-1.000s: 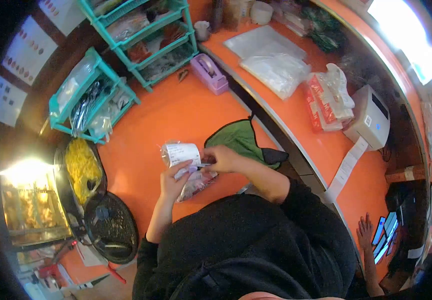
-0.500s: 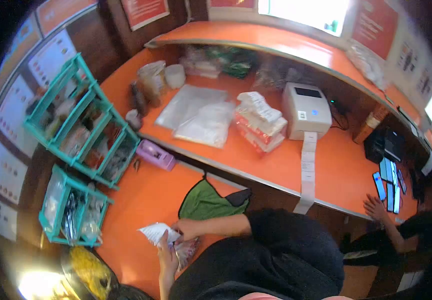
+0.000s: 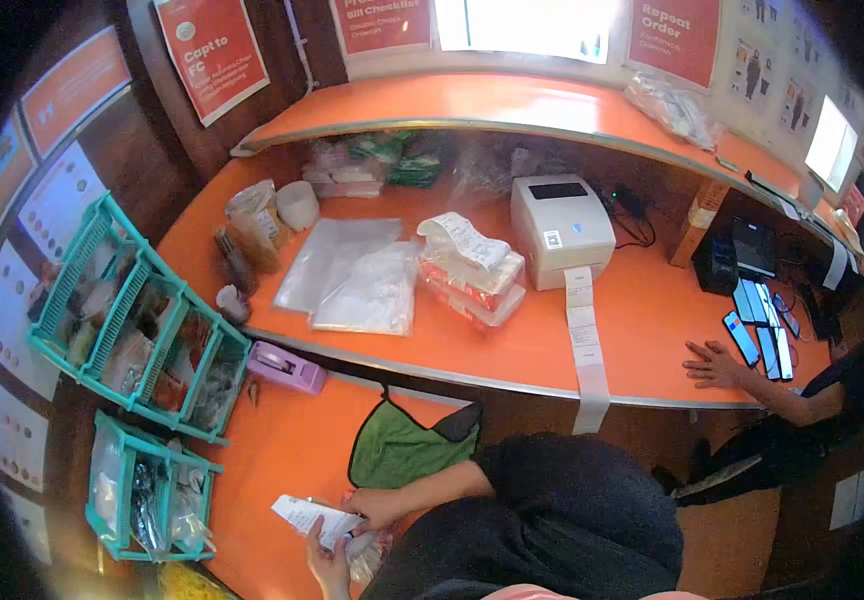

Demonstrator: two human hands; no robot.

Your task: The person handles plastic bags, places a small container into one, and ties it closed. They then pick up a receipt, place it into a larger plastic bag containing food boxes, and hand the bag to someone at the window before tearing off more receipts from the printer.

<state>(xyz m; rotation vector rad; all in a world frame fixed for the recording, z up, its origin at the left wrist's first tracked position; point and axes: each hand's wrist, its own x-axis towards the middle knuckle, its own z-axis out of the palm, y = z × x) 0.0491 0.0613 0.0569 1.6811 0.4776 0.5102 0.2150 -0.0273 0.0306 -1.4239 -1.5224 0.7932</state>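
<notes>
My left hand (image 3: pixel 328 565) is closed on a white printed paper slip (image 3: pixel 304 514), with the thumb pressed over it. My right hand (image 3: pixel 378 508) is curled shut at the slip's right end, gripping the top of a small clear plastic bag (image 3: pixel 364 556). What fills the bag is too blurred to name. Just beyond my right hand, a green cloth (image 3: pixel 402 448) with dark edging lies on the orange desk (image 3: pixel 262 478).
Teal basket racks (image 3: pixel 142 330) stand left, beside a purple tape dispenser (image 3: pixel 288 368). Clear plastic bags (image 3: pixel 352 280), a wrapped pack (image 3: pixel 472 285) and a label printer (image 3: pixel 564 235) sit on the raised counter. At right, another person's hand (image 3: pixel 717 366) rests near several phones (image 3: pixel 762 325).
My view has shifted, moving the counter and racks leftward. Both hands stay together at the slip and bag, and the slip tilts down to the right more. The other person's hand lies flatter on the counter.
</notes>
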